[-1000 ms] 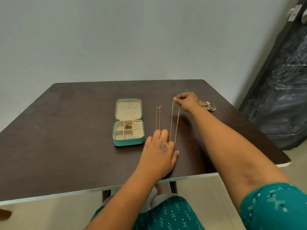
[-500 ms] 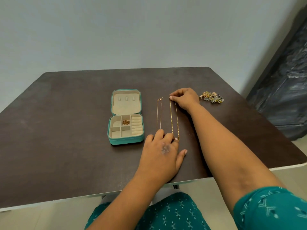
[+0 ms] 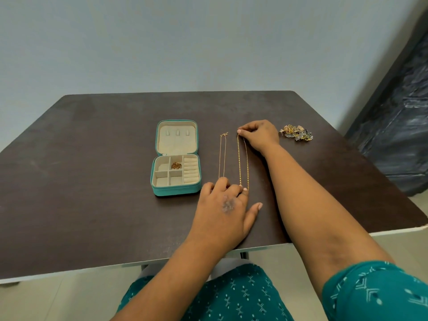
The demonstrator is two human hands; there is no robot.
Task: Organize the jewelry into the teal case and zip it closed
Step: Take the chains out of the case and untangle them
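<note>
Laying the thicker gold chain [image 3: 242, 163] flat is what we've just finished: 1 second ago our right hand [image 3: 259, 135] had its far end lifted off the surface [image 3: 92, 181], and now that end is down, with the whole doubled chain stretched straight from 12 to 6 o'clock. Our right hand, curled, pinches the top end at 12. Our left hand [image 3: 225, 205] lies flat with fingers spread, its fingertips pressing on the chain's near end at 6. The thinner chain [image 3: 222, 156] sits just beside it at 9 o'clock, parallel, and the left fingertips reach its near end too, though we can't tell if they really touch it.

The teal case [image 3: 176, 158] is open at 9 o'clock of both chains, with 1 small gold piece [image 3: 176, 165] in a back compartment. A heap of mixed jewelry [image 3: 297, 133] waits at 3 o'clock of our right hand.

So honestly we're early on: 1 item in, 2 chains straightened but not stowed, the heap untouched, zip undone. Probably the chains go in next.
</note>
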